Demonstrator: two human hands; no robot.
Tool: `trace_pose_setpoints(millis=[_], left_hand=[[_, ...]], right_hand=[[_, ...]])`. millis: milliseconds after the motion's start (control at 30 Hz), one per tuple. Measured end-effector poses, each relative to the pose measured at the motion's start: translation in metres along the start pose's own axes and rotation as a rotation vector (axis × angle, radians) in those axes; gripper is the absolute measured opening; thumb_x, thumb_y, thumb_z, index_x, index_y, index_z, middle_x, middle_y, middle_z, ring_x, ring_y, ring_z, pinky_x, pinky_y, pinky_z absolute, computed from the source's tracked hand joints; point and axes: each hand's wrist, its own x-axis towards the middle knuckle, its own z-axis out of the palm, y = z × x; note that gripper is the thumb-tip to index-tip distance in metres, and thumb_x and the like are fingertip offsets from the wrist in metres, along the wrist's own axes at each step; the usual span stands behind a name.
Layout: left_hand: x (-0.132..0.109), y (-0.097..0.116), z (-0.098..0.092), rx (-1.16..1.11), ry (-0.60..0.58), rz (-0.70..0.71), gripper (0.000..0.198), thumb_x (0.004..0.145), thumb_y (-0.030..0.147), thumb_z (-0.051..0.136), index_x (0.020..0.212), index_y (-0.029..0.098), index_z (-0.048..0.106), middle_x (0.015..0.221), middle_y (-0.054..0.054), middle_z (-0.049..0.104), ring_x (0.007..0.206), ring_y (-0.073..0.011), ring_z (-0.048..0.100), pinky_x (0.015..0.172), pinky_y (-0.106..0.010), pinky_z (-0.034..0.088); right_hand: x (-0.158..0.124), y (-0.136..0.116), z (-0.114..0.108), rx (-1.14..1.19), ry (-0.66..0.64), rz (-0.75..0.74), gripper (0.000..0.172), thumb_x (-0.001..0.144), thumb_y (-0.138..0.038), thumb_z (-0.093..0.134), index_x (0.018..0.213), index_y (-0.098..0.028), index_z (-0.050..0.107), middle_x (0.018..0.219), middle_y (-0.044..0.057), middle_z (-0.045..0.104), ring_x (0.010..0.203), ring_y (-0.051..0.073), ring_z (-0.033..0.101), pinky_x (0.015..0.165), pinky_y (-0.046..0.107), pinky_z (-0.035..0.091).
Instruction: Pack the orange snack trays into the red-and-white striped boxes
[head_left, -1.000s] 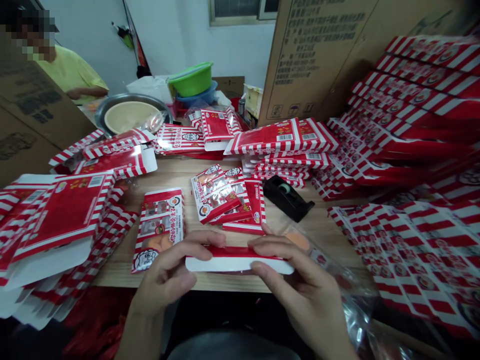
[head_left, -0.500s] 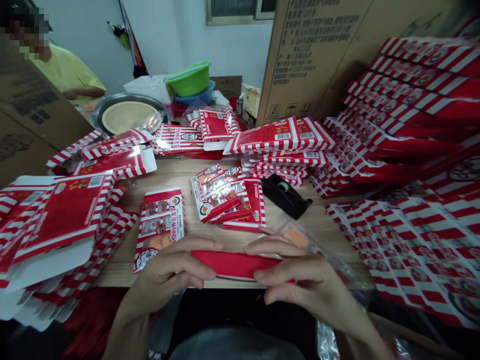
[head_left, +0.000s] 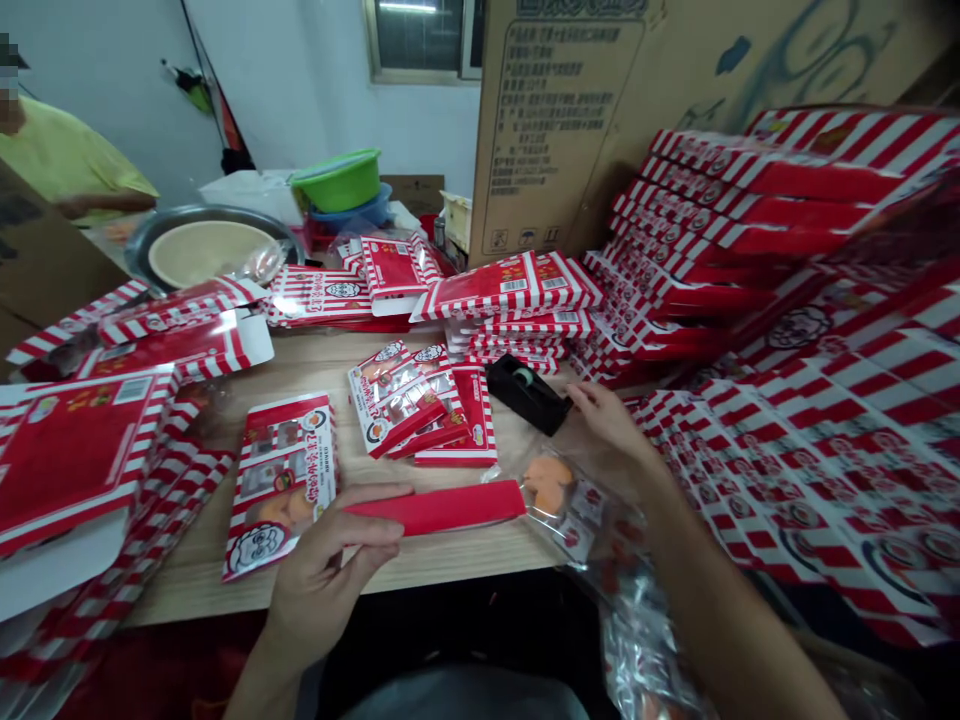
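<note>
A narrow red side of a flat cardboard box [head_left: 450, 508] faces me just above the table's front edge. Fingers and thumb of my left hand [head_left: 330, 560] grip its left end. My right hand [head_left: 611, 420] is off the box, its fingers stretched out at the near right end of a black tape dispenser [head_left: 527, 393]. Whether the fingertips touch tape there is too small to tell. Clear plastic bags with orange toy food pieces [head_left: 551, 485] lie under my right forearm. A windowed red-and-white box [head_left: 281, 480] lies left of the held box; several smaller ones [head_left: 401, 395] overlap behind it.
Striped boxes are stacked high on the right [head_left: 750, 220] and piled at left [head_left: 82, 450]. More boxes [head_left: 510, 290] line the back, before a large brown carton [head_left: 555, 130]. A basin [head_left: 210, 250] stands back left, near a person in a yellow shirt [head_left: 75, 160].
My right hand has let go of the red box and reached forward right to the tape dispenser. My left hand still holds the box. The view has turned to the right.
</note>
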Motion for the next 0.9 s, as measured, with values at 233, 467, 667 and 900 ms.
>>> trace_pose_setpoints(millis=[233, 467, 667, 900], left_hand=[[0.001, -0.001, 0.005, 0.063, 0.083, 0.027, 0.019, 0.079, 0.006, 0.059, 0.086, 0.023, 0.063, 0.098, -0.001, 0.07, 0.09, -0.014, 0.067, 0.078, -0.023, 0.054], [-0.002, 0.0, 0.022, 0.149, 0.12, 0.048, 0.027, 0.079, 0.001, 0.054, 0.092, 0.024, 0.061, 0.11, 0.001, 0.066, 0.102, -0.0131, 0.062, 0.082, -0.021, 0.053], [-0.001, 0.005, 0.035, 0.239, 0.126, 0.094, 0.03, 0.08, 0.003, 0.055, 0.099, 0.025, 0.06, 0.11, 0.0, 0.063, 0.103, -0.0144, 0.06, 0.087, -0.025, 0.051], [-0.007, 0.012, 0.05, 0.286, 0.147, 0.184, 0.036, 0.078, 0.001, 0.058, 0.106, 0.023, 0.057, 0.11, -0.002, 0.061, 0.1, -0.0137, 0.061, 0.083, -0.023, 0.05]], right_hand=[[0.013, 0.027, -0.016, 0.119, -0.222, 0.209, 0.017, 0.072, -0.032, 0.069, 0.066, -0.017, 0.064, 0.066, 0.002, 0.068, 0.06, 0.015, 0.063, 0.061, 0.029, 0.054], [-0.009, 0.055, -0.003, 0.134, -0.029, 0.202, 0.018, 0.088, -0.026, 0.059, 0.076, -0.012, 0.059, 0.074, -0.001, 0.062, 0.066, 0.011, 0.061, 0.063, 0.027, 0.052], [-0.036, 0.01, -0.005, 0.169, 0.173, 0.125, 0.029, 0.088, -0.028, 0.053, 0.064, -0.012, 0.059, 0.055, -0.005, 0.052, 0.045, 0.006, 0.047, 0.046, 0.019, 0.039], [-0.159, -0.11, 0.045, 0.672, 0.035, 0.042, 0.07, 0.082, -0.032, 0.061, 0.142, -0.028, 0.025, 0.06, -0.006, 0.062, 0.043, 0.008, 0.049, 0.043, 0.018, 0.04]])
